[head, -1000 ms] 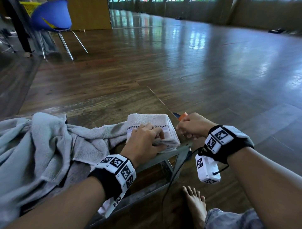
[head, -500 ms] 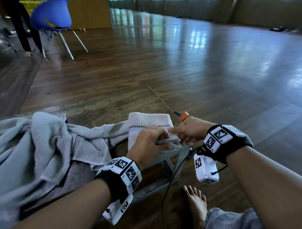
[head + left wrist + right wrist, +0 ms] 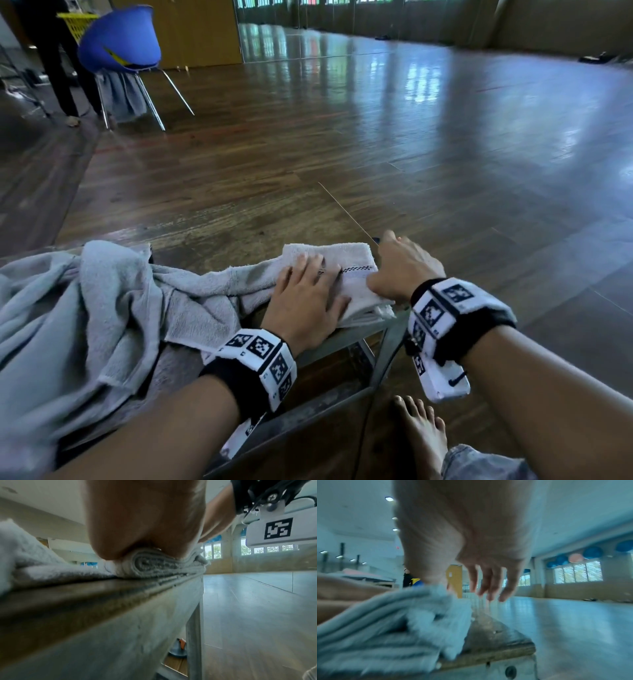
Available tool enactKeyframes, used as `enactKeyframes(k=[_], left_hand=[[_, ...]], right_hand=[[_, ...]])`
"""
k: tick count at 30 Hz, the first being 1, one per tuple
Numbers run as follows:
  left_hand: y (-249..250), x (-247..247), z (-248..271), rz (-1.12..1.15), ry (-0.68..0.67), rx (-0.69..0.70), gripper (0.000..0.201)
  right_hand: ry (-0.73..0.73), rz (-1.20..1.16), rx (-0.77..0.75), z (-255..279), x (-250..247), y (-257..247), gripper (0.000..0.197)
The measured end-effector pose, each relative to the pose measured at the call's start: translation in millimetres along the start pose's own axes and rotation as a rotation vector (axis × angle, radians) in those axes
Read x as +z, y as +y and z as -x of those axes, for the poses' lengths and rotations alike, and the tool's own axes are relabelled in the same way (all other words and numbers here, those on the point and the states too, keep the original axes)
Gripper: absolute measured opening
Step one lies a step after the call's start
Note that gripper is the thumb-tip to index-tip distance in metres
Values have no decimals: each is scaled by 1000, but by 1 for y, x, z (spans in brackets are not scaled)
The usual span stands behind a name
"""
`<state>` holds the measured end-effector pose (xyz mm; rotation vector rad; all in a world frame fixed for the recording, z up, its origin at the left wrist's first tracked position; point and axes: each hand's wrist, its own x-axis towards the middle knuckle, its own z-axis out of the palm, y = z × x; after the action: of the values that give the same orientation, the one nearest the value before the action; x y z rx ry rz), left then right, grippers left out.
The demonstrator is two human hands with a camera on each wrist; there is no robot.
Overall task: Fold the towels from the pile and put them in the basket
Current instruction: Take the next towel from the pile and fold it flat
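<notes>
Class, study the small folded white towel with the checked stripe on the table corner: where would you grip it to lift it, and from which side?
Probably pinch the folded white towel through all layers at its two side edges, a hand from each side. Its loose ends overhang the table corner nearest the person, so gripping there could unfold it. The left hand presses it flat; the right hand rests at its right edge.

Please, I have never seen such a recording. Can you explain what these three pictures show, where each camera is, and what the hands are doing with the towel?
No machine works here: a person wears one camera on the head and one on each wrist. The head view looks down at both hands. The left hand lies flat on a folded towel at the corner of a low wooden table. The right hand rests at the towel's right edge. A pile of unfolded towels lies left. The wrist views show the same towel from close by.
</notes>
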<state>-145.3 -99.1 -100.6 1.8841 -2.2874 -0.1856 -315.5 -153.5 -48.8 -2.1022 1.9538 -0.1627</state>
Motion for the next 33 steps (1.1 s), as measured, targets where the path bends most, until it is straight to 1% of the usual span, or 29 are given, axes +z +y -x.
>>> enactKeyframes(k=[1,2,3,4,5,6,7,10,14,18,20,22,24,25,27,28,31,33], left_hand=[[0,5,1,-17,-25,-2,63],[0,7,1,-13,-39,-7,63],[-1,8,1,14,-58,-25,64],[-2,8,-1,51,-78,-53,64],[-4,8,-3,86,-92,-83,64],[-7,8,-3,105,-103,-107,66],[-9,8,-4,107,-113,-118,69],[-12,9,-6,117,-144,-121,76],[-17,8,-4,148,-128,-130,70],[-22,5,4,151,-133,-158,67],[-22,2,7,151,-147,-209,69],[-21,-1,9,153,-145,-293,74],[-19,-5,9,172,-88,-394,79],[-18,-7,9,178,-28,-425,77],[-19,-13,8,198,99,-439,63],[-18,-17,7,224,130,-441,57],[-16,-31,4,286,164,-462,42],[-12,-47,4,460,188,-460,28]], right_hand=[[114,2,-86,3,6,-7,42],[156,-12,-193,5,13,-13,44],[119,-26,-291,7,23,-17,45],[43,-51,-350,9,34,-19,49],[-49,-79,-349,10,44,-18,54],[-121,-110,-312,10,52,-16,58],[-149,-133,-277,8,57,-12,62],[-154,-134,-219,2,63,-6,67],[-122,-187,-135,0,68,-6,67],[-101,-185,-96,8,73,-7,72],[-96,-176,-90,11,74,-7,73],[-93,-174,-93,12,75,-6,74],[-95,-174,-96,10,75,-6,74],[-94,-171,-97,9,75,-7,74],[-103,-172,-94,8,75,-7,73],[-109,-175,-95,8,74,-8,73],[-109,-226,-103,12,72,-14,73],[-100,-308,-72,17,67,-23,75]])
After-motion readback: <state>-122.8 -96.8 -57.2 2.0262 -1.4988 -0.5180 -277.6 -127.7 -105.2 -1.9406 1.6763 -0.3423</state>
